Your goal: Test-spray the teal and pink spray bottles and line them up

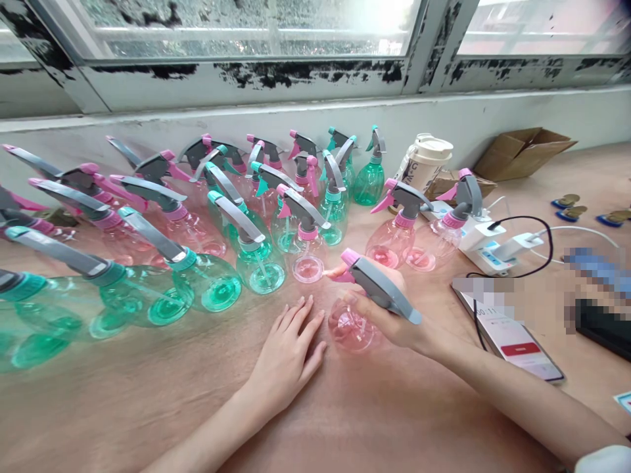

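My right hand [389, 309] is wrapped round the neck of a pink spray bottle [352, 328] with a grey and pink trigger head. Its index finger reaches forward past the trigger. Flat on the table lies my left hand [294, 348], fingers stretched out, just left of that bottle and holding nothing. Right ahead of both hands stands another pink spray bottle [308, 259]. A green spray bottle [261, 266] is beside it on the left. Two more pink spray bottles [392, 240] stand beyond my right hand.
Many green and pink spray bottles [182, 282] crowd the table's left and back. At right are a white cup [426, 161], a cardboard box [520, 154], a power strip with chargers [488, 249], a lit phone [513, 338] and a dark device [604, 328].
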Motion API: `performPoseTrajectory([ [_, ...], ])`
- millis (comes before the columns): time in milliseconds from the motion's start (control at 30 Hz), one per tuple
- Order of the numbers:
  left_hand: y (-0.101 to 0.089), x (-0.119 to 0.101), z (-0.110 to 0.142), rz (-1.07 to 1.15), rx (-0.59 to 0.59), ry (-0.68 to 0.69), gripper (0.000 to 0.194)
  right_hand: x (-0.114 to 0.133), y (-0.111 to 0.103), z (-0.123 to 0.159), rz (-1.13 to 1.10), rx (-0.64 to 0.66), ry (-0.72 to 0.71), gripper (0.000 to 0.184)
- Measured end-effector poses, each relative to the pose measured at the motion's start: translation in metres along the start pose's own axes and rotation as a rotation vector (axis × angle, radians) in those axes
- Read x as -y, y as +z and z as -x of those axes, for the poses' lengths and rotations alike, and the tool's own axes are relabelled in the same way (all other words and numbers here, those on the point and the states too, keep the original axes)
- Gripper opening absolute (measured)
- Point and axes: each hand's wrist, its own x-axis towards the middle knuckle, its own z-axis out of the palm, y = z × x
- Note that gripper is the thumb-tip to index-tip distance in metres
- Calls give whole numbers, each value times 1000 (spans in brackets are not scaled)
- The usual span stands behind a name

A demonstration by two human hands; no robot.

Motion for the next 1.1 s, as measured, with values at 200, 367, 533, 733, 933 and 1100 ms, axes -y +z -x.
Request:
performPoseTrajectory([
  [200,0,-1,0,23,13,-16,42,7,3,-4,30,-45,-28,26],
  [367,-2,-1,0,17,34,-25,43,11,3,-5,47,-60,-48,29],
  [533,-2,-1,0,4,30,-15,43,10,2,-5,65,-43,-41,27],
  [733,-2,0,0,26,19,-17,43,8,3,-5,32,-51,-49,25],
  [933,-2,-1,0,28,27,-16,43,7,1,-4,36,-14,-20,19],
  [1100,-2,-2,0,29,16,-20,41,-4,-1,3,50,-25,23,9],
])
